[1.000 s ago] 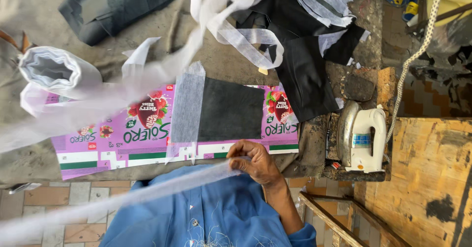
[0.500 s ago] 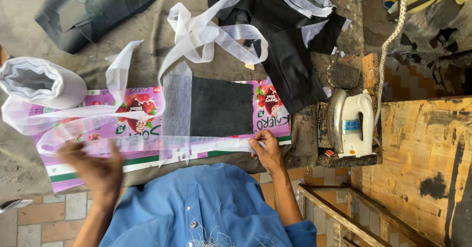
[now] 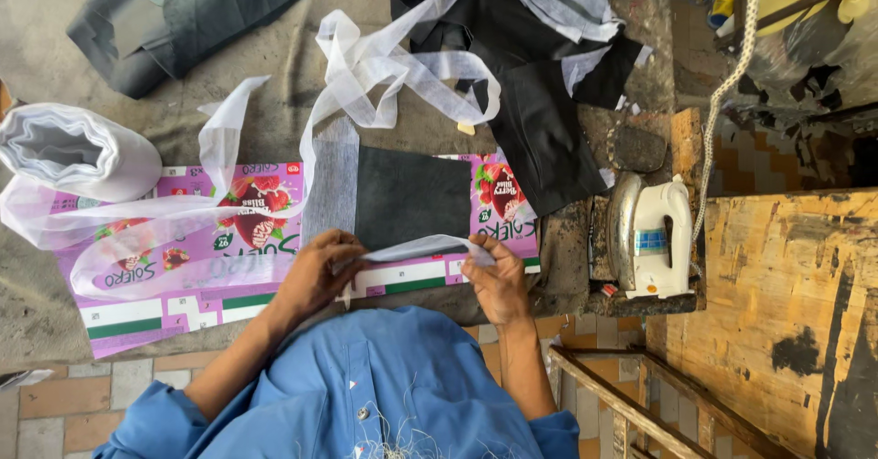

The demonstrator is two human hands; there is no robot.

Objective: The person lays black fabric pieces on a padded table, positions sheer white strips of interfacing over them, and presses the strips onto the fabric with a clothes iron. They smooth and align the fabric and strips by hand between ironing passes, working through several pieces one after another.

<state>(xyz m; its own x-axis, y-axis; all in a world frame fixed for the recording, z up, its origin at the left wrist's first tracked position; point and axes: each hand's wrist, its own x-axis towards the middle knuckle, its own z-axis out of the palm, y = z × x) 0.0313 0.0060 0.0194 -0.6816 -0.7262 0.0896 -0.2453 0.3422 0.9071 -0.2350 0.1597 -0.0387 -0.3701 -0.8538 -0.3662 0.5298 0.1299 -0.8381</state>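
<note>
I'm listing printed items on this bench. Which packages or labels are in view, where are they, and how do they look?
Flattened carton: under the fabric at the hands, a flat pink sheet with red fruit pictures and white and green edge bands.
Label: on the side of the white iron at the right, a small blue rectangle.

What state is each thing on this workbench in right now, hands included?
Left hand: pinching one end of the white strip.
Right hand: pinching the strip's other end.
White strip: stretched between both hands, over the dark cloth's near edge.
Dark cloth piece: lying flat on the pink cardboard.
Pink cardboard: opened out flat.
White roll: partly unrolled, lying on its side.
Iron: set down, untouched.
</note>
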